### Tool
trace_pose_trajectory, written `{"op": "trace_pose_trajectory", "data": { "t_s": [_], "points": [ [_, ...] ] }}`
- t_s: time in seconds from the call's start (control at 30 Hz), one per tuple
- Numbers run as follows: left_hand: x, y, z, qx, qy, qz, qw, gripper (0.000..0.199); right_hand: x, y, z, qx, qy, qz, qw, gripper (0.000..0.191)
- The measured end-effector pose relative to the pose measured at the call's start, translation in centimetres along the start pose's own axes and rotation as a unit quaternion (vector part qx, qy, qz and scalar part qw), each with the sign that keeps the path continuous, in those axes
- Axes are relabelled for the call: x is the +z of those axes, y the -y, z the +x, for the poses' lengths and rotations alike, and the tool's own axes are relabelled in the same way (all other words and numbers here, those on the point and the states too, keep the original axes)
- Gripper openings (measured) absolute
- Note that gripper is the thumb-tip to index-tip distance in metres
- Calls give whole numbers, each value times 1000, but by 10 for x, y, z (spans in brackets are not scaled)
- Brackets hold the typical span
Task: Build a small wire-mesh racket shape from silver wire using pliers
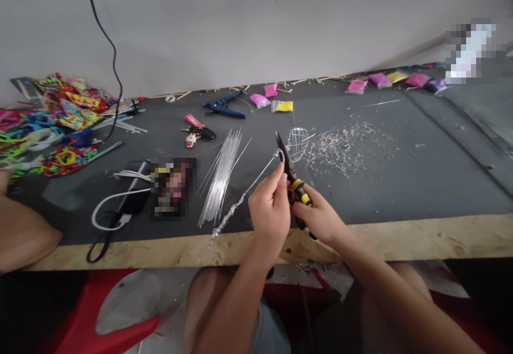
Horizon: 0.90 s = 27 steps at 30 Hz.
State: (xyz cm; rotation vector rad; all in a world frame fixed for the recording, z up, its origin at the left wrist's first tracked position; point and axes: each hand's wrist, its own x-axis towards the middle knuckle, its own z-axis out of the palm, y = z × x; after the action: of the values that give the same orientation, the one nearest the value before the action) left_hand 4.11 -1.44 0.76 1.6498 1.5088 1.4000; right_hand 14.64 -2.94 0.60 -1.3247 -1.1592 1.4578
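Observation:
My right hand (316, 212) is closed around the black-and-yellow handles of the pliers (292, 169). Their dark jaws point away from me and meet the silvery wire by my left fingertips. With thumb and forefinger together, my left hand (270, 201) pinches the wire piece (262, 171) just beside the jaws. One end of this wire is twisted thick and reaches toward the front edge of the table. Beyond the pliers shows a small wire grid (297, 144) with a rounded outline; whether it joins the held wire I cannot tell.
A bundle of straight wires (222, 180) lies to the left, near keys (196, 132) and a power bank with a white cable (96, 212). Wire clippings (344, 145) are scattered to the right. Blue cutters (224, 107) and coloured packets (284, 106) lie behind. Another person's arm (24, 233) is at far left.

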Motion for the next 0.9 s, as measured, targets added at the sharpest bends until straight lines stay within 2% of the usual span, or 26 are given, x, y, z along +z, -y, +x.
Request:
{"op": "trace_pose_trajectory", "data": {
  "t_s": [0.13, 0.3, 0.4, 0.5, 0.63, 0.77, 0.9],
  "points": [
    [-6, 4, 4, -57, 11, -35, 998, 27, -5, 0, -3, 13, 26, 6, 1000, 12],
    [-16, 14, 18, -106, 98, -79, 986, 26, -12, 2, -7, 17, 88, 3, 996, 9],
    [-27, 18, 30, -115, 145, -62, 981, 27, -18, 4, -11, 24, 124, 2, 992, 13],
    [-42, 19, 41, -81, 174, -2, 981, 24, -26, 5, -14, 44, 137, -26, 989, 21],
    [-60, 17, 49, -12, 185, 111, 976, 18, -33, 5, -17, 48, 137, -109, 983, 28],
    [-68, 13, 53, 56, 209, 223, 950, 18, -34, 5, -17, 20, 104, -237, 966, 30],
    [-73, 10, 57, 96, 201, 302, 927, 18, -29, 4, -14, 2, 66, -327, 943, 42]
  ]
}}
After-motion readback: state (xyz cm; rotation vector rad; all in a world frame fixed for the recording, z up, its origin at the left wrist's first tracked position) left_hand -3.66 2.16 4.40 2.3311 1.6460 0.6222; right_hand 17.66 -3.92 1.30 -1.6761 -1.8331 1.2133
